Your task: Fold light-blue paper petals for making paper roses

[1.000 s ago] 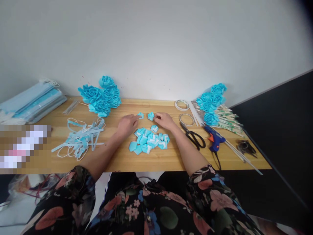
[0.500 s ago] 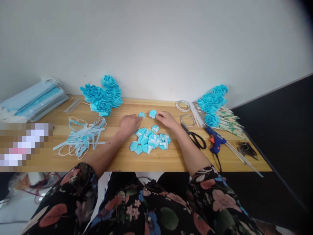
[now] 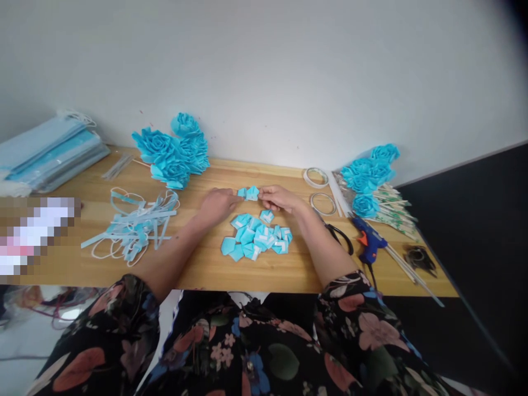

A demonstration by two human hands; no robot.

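Observation:
My left hand (image 3: 218, 205) has its fingers together, with the tips on the edge of a small folded blue petal (image 3: 242, 192). Pinched in the fingers of my right hand (image 3: 281, 198) is another folded blue petal (image 3: 252, 193), which overlaps or touches the first one. Just below my right hand lies a single folded petal (image 3: 267, 216) with a white strip on it. Closer to me is a loose pile of folded blue petals (image 3: 246, 235), several bearing white strips.
Blue flowers (image 3: 181, 154) lie back left, others (image 3: 367, 176) back right. Cut mask scraps (image 3: 136, 225) sit left, before stacked masks (image 3: 53, 148). Tape rolls (image 3: 315, 177), black scissors (image 3: 340, 237), a blue glue gun (image 3: 369, 242) and thin sticks (image 3: 406, 267) are at right.
My right hand has brought its petal leftward against the one at my left fingertips; the two were apart before. The camera view has also tilted slightly.

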